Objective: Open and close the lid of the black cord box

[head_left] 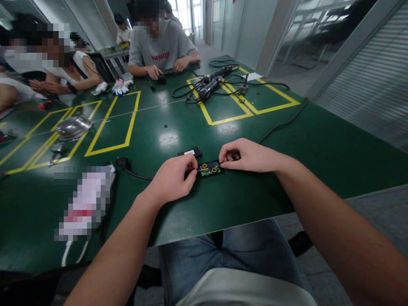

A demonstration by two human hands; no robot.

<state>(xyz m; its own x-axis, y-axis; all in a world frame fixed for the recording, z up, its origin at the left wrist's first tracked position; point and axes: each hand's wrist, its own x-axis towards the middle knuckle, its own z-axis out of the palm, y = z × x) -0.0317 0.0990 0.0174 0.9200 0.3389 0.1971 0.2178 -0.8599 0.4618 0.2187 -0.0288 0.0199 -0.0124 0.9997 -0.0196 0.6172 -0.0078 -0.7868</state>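
"Circuit board [211, 168], coils showing: where does it sit?"

"In an open black case [222, 171] on the green surface [242, 199], between both hands."

"And the fingers?"

"Left hand [174, 176] pinches the case's left end; right hand [247, 156] pinches its right."

"Nearby?"

"A ribbed black cover [197, 151] just beyond, and a plug [122, 162] left of the left hand."

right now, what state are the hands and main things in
circuit board, uncovered, parts exposed
left hand, pinched at the circuit board's left end
right hand, pinched at the circuit board's right end
black ridged piece, lying behind the circuit board
plug, unplugged
gloves, unworn
metal shell, lying untouched
black tools, lying down, unheld
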